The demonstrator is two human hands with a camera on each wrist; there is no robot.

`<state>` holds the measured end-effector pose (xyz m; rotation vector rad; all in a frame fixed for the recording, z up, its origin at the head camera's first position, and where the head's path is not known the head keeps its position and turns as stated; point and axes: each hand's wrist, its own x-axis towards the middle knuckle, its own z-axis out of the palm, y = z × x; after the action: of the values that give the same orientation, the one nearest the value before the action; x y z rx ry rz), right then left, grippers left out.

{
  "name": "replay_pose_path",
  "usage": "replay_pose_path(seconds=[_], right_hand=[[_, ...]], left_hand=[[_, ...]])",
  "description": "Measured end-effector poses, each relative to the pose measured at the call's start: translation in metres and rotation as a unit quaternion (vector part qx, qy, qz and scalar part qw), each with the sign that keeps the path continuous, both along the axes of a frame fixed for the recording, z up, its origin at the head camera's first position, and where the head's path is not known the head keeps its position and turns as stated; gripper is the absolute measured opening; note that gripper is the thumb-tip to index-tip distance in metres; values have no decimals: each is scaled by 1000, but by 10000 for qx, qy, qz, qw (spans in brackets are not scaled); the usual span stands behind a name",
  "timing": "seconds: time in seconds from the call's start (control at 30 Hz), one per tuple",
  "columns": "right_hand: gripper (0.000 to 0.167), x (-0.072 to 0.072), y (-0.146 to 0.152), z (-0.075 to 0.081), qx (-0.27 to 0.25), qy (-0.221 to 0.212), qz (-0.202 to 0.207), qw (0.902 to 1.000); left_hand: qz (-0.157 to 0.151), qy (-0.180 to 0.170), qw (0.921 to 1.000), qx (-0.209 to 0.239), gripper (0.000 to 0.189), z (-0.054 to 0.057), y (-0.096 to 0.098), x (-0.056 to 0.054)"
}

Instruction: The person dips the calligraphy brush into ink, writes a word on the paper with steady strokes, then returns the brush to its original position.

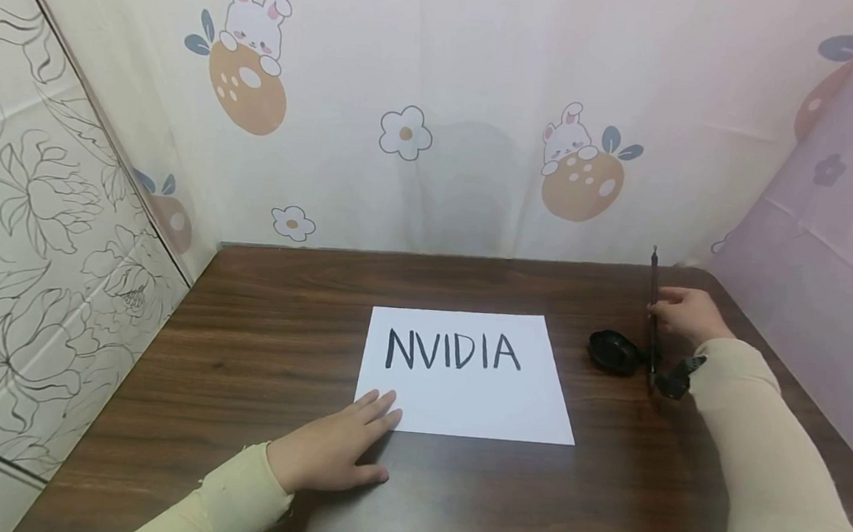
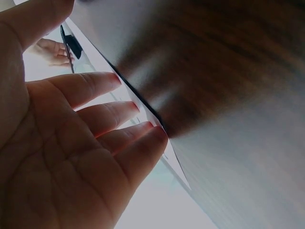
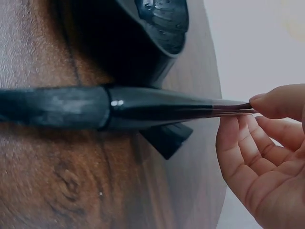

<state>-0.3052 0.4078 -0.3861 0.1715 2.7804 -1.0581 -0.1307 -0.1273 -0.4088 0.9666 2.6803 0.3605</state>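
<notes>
At the right of the head view, my right hand (image 1: 689,312) pinches the slim dark handle of an ink brush (image 1: 651,338) between thumb and fingertips. The brush stands nearly upright there, its thick end down, beside a small black ink dish (image 1: 613,352). Wet ink shows inside the dish (image 3: 164,28) in the right wrist view. My left hand (image 1: 340,447) lies with fingers spread, fingertips over the lower left corner of a white paper sheet (image 1: 490,409). "NVIDIA" is lettered on the sheet in black. In the left wrist view, the left fingers (image 2: 95,88) are extended and hold nothing.
The dark wooden table (image 1: 256,328) carries the paper near its middle. Behind it hangs a curtain (image 1: 487,70) with rabbit and fruit prints. A panel with drawn flowers (image 1: 49,186) stands on the left. A black block (image 3: 167,140) juts out under the brush.
</notes>
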Motion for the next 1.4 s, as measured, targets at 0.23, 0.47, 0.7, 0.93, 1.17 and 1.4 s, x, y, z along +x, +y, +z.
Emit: replay_pose_path(seconds=[0.23,0.47,0.7,0.93,1.17,1.4], right_hand=[[67,-4,2,-8,-76,-175,-83,9998],[69,-5,1,-14,-228,-202,1,9995],[67,-5,-1,-17,-111,-167,152,9997],[65,-5,-3,-17,-96,-27,202,9997],[68,-7,-4,-18,52,-99,119,9999],[71,-9,-4,-19,79,-189,101,9997]], left_hand=[[-2,12,10000,-19,72,-1,0,-1],[-15,22,10000,-91,72,-3,0,-2],[-59,39,9999,-72,72,0,0,-1],[-18,-30,10000,-65,72,0,0,-1],[9,-24,10000,-39,72,0,1,-1],[37,-10,10000,-61,72,-2,0,-1]])
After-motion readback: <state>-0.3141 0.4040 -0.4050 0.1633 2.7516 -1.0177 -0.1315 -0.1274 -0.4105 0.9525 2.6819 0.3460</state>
